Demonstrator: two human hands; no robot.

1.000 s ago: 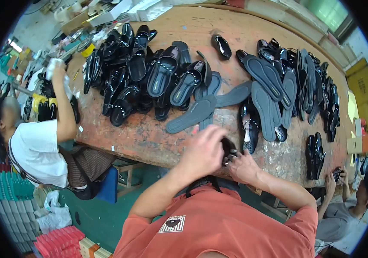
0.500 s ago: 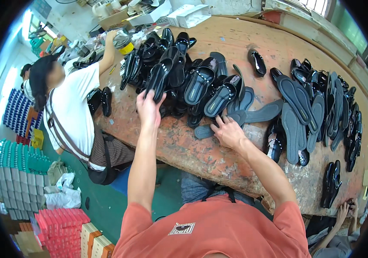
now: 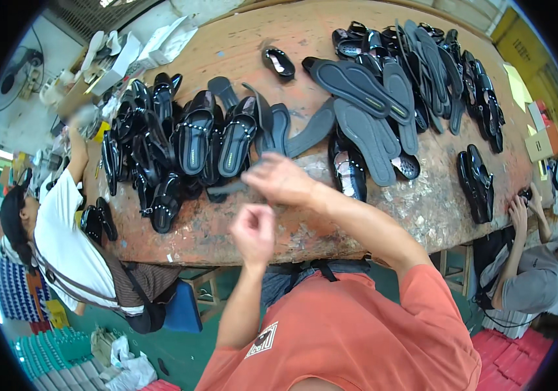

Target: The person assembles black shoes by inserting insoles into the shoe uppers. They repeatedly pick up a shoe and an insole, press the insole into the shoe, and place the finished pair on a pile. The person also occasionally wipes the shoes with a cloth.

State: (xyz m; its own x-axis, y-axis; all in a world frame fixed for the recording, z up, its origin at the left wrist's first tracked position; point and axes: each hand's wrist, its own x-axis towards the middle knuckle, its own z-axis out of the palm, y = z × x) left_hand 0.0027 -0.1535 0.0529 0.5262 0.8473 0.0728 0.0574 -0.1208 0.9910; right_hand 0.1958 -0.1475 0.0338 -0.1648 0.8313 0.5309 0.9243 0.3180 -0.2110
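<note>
1. Our left hand (image 3: 253, 232) hung over the near edge of the table, fingers curled into a loose fist; motion blur kept us from telling whether anything sat inside it.
2. Our right hand (image 3: 283, 180) lay just above it, over the table, fingers clenched round one end of a thin, flat, dark grey strip (image 3: 230, 188) that stuck out leftward toward the shoe pile. It was soft-edged with blur; we could not tell its material.
3. The wooden table (image 3: 383, 215) was worn reddish-brown, blotched with pale scuffs and dried patches along its near edge.
4. Left of the strip lay a heap of glossy black sandals (image 3: 181, 146), open-toed, with shiny straps and dark padded footbeds, piled at mixed angles.
5. Beyond our right hand lay flat grey insoles (image 3: 373, 140), matte, long and oval, overlapping one another like shingles.
6. A single black shoe (image 3: 278, 62) sat apart near the far edge; a glossy black pair (image 3: 476, 184) rested toward the right end.
7. White cardboard boxes (image 3: 122, 55) were stacked at the far left corner.
8. A person in a white shirt (image 3: 70, 251) sat at the left end; another in grey (image 3: 536, 280) sat at the right.
</note>
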